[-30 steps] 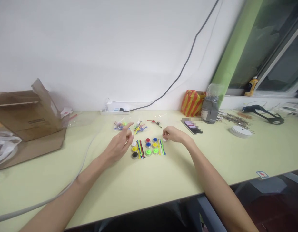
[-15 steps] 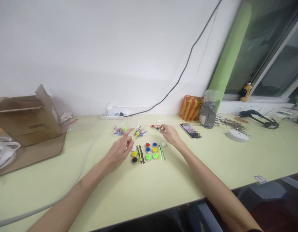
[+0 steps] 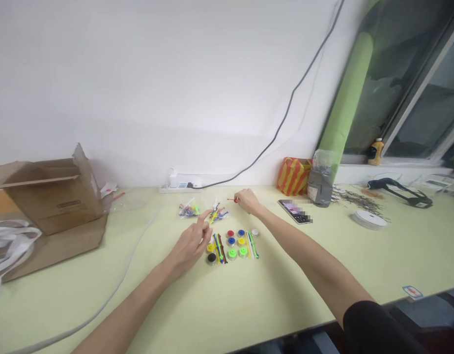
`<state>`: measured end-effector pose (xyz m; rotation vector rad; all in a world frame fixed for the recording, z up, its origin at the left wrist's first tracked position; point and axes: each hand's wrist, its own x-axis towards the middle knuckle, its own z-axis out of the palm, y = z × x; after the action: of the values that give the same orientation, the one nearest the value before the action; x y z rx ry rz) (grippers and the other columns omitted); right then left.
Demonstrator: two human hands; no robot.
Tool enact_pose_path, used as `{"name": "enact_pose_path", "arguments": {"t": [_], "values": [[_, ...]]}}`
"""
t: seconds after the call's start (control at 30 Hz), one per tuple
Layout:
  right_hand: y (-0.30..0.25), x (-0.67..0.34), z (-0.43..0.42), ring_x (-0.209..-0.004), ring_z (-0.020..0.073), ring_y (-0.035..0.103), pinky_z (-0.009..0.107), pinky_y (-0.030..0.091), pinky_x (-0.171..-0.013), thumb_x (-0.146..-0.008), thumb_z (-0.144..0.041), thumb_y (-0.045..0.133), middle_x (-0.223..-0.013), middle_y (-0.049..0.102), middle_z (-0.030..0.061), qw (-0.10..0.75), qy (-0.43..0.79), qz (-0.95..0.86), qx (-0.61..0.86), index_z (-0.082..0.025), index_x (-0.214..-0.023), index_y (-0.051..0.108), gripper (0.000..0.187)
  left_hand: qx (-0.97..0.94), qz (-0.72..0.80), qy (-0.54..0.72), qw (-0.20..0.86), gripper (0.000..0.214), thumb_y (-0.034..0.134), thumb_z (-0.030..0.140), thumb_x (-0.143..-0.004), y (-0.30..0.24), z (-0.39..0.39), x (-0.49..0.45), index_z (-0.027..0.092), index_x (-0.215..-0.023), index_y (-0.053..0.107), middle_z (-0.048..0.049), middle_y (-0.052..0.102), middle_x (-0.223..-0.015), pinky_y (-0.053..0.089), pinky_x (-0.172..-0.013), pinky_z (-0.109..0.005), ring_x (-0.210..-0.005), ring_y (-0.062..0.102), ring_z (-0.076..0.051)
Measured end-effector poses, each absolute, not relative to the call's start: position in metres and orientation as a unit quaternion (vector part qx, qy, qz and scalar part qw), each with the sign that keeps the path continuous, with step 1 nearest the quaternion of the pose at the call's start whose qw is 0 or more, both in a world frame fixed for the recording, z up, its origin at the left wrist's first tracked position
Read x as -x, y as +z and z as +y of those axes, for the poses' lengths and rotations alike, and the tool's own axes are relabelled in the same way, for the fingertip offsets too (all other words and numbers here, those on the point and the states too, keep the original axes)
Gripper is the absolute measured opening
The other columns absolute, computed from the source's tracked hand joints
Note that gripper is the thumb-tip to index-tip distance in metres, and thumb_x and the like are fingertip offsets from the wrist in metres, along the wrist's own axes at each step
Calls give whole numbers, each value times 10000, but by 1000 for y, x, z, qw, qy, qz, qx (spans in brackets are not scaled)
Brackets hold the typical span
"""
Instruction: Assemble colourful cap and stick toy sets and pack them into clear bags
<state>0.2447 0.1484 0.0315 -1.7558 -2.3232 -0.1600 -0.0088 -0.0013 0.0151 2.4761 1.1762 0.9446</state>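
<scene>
Beyond the rows of small parts, my right hand (image 3: 248, 200) is closed, its fingertips pinched at a thin red plastic arrow (image 3: 232, 200) that sticks out to the left. My left hand (image 3: 192, 246) hovers at the left of the rows, index finger stretched forward and the others loosely bent, with nothing visible in it. Near it stand round caps, including a yellow cap (image 3: 211, 248) and a black cap (image 3: 211, 258). Coloured plastic arrows (image 3: 219, 250) lie side by side next to them. To the right are green caps (image 3: 232, 253) and more arrows (image 3: 252, 245).
Two clear bags of coloured pieces, a left bag (image 3: 189, 210) and a right bag (image 3: 218, 212), lie behind. A phone (image 3: 294, 211), striped bag (image 3: 293, 176), grey container (image 3: 320, 184) and white reel (image 3: 369, 220) are right. A cardboard box (image 3: 65, 201) and cable (image 3: 127, 268) are left.
My right hand has moved left onto the red arrow, now partly covered by the fingers. My left hand keeps nearly the same pose. The whole view has shifted slightly.
</scene>
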Motion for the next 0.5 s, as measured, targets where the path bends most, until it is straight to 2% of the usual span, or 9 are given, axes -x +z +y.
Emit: {"name": "enact_pose_path", "arguments": {"t": [0.07,0.1,0.17,0.2,0.27,0.37,0.5], "values": [[40,-245,136,-1004,222,660,321,415,-880,-956,-128,470,-1041,738,124,185,-47,-779,597,-164,-1089,676,249,-847,397,335,112,436,312,306,-1039,13,0,9,228,-1468,326,18,531,-808,426,-797,-299,-741,526,-161],[43,-244,125,-954,211,668,313,431,-844,-960,-152,469,-1016,739,113,257,-22,-766,588,-168,-1114,640,231,-846,394,342,108,450,321,298,-1036,12,0,9,229,-1480,312,13,543,-827,431,-804,-301,-756,533,-161],[48,-241,96,-824,183,674,293,460,-775,-948,-211,511,-919,736,70,403,91,-753,513,-185,-1086,578,155,-842,389,358,102,459,353,301,-1030,11,-1,7,228,-1481,311,-13,579,-905,445,-836,-316,-830,558,-171],[49,-238,78,-774,174,676,288,473,-750,-938,-232,538,-877,733,56,438,174,-754,457,-190,-1047,552,117,-839,389,367,99,461,375,310,-1026,11,-2,5,226,-1475,315,-32,592,-961,451,-861,-329,-886,568,-181],[47,-231,42,-757,173,682,290,492,-734,-927,-293,590,-839,728,47,466,323,-743,355,-201,-974,510,131,-835,383,384,93,470,422,334,-1017,12,-5,0,224,-1463,321,-74,597,-1094,456,-923,-361,-1018,570,-206],[38,-218,1,-771,173,684,273,481,-694,-904,-358,667,-831,718,40,436,466,-723,264,-209,-970,488,241,-850,339,393,95,398,449,341,-1018,15,-10,-9,226,-1396,402,-111,579,-1227,451,-984,-389,-1147,544,-230],[26,-212,-14,-767,153,661,267,471,-708,-888,-416,719,-833,686,27,431,562,-680,188,-202,-959,487,324,-865,306,383,113,181,428,317,-1028,19,-17,-16,207,-1140,516,-86,618,-1087,477,-904,-358,-1012,579,-208]]}}
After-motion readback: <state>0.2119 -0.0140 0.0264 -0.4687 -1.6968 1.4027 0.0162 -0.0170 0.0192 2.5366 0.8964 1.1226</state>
